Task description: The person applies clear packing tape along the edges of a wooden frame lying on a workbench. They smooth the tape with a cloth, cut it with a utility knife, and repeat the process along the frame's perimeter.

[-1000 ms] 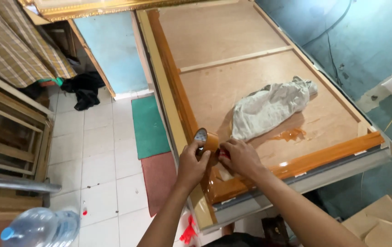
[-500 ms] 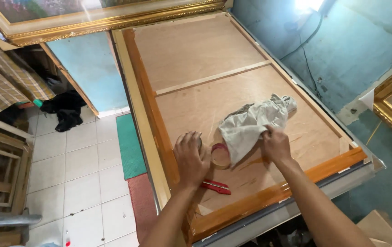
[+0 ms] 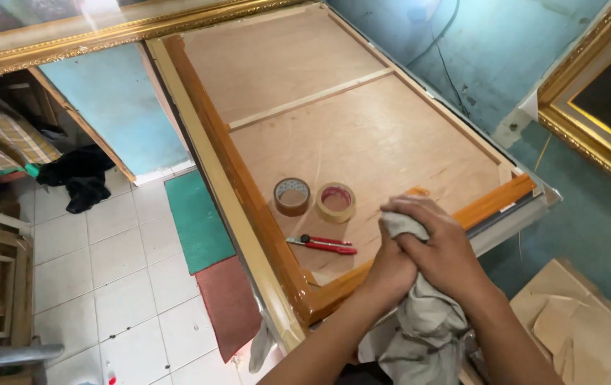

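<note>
Grey cloth (image 3: 419,321) bunched between both hands, over the near edge of the big frame back (image 3: 362,142); its loose end hangs below the wrists. Right hand (image 3: 441,246) closed over the top of the cloth, fingers curled tight. Left hand (image 3: 389,267) pressed in from the other side, also closed on it, partly hidden behind the right.

Frame back lies flat on the worktop: brown board panel, orange-brown taped border (image 3: 248,192). On the board, just beyond the hands: red cutter (image 3: 321,244) lying flat; beyond that two tape rolls side by side, brown roll (image 3: 292,196) and paler roll (image 3: 336,202), nearly touching.

Off the frame's left edge, down on the tiled floor: green mat (image 3: 195,217), reddish mat (image 3: 230,303). Gilt frame (image 3: 598,107) stands off the frame's right side.
</note>
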